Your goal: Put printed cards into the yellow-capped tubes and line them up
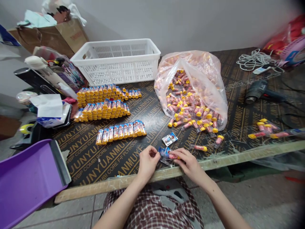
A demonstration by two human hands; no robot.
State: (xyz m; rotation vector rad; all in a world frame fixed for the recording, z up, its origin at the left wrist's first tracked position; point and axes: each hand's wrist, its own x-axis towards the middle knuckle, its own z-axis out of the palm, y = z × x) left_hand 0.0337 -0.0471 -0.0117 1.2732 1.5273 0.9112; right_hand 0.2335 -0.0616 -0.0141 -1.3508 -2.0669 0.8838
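By the counter's point(119, 165) front edge, our right hand point(190, 163) pinches a pink tube point(173, 156); our left hand point(148, 160), fingers narrow, meets blue packaging point(164, 150), grip unclear. Loosening could roll the tube off.

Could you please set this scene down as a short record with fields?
Right hand: holds a clear plastic tube with pink contents
Left hand: fingertips at blue printed plastic sleeves; grip unclear
Just beyond hands: small flat blue-and-white printed piece
Picture left: three groups of blue-wrapped, yellow-capped tubes
Behind those groups: white perforated plastic basket
Beside basket: open translucent pinkish plastic bag containing pink-filled, yellow-capped tubes
Picture right: grey heat gun
Surface: black board with gold lettering
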